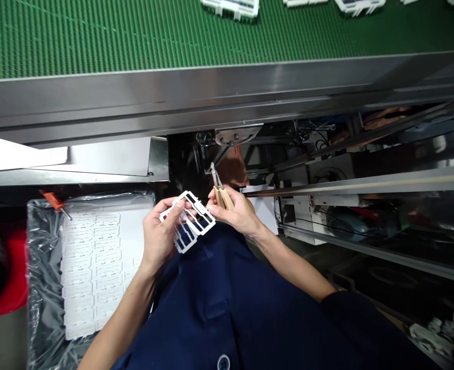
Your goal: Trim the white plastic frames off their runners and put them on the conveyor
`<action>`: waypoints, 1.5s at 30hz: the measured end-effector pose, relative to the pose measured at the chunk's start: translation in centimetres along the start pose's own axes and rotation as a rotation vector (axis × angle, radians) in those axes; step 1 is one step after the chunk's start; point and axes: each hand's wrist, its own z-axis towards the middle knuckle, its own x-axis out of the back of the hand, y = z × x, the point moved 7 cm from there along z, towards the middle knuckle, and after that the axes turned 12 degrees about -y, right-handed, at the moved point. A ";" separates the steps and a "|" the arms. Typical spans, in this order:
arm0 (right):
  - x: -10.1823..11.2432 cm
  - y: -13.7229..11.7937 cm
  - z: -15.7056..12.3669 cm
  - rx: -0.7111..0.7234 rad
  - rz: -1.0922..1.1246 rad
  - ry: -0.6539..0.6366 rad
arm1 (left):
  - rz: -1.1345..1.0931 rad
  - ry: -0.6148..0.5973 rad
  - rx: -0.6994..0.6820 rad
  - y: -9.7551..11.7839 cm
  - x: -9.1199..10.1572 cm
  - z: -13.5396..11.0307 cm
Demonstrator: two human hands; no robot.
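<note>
My left hand (pixel 158 237) grips a white plastic frame (pixel 188 222) with several open slots, holding it tilted above my dark blue lap. My right hand (pixel 236 211) is closed round a small pair of cutters (pixel 219 189) with tan handles, its metal tip pointing up and away. The fingertips of my right hand also touch the frame's right edge. Both hands meet just below the steel edge of the conveyor.
A green conveyor belt (pixel 134 36) with a steel rim (pixel 211 97) runs across the top, carrying white parts (pixel 230 7). At lower left a plastic-lined box (pixel 45 267) holds stacked white frames (pixel 91 267). An orange-handled tool (pixel 55 202) lies at its corner. Machinery and cables fill the right.
</note>
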 end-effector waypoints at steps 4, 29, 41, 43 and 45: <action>0.4 -1.6 0.4 0.082 -0.045 0.027 | -0.041 0.030 -0.035 0.9 -0.8 -0.7; -0.1 -3.3 1.8 0.182 -0.124 0.075 | -0.104 0.170 -0.202 2.4 0.1 -0.2; -1.2 -4.2 3.8 0.227 -0.220 0.061 | -0.126 0.302 -0.433 4.6 1.0 -0.3; -1.3 -4.4 4.0 0.220 -0.223 0.052 | -0.127 0.300 -0.431 4.6 1.1 -0.4; -1.3 -4.4 4.1 0.214 -0.223 0.048 | -0.120 0.307 -0.423 4.5 1.1 -0.4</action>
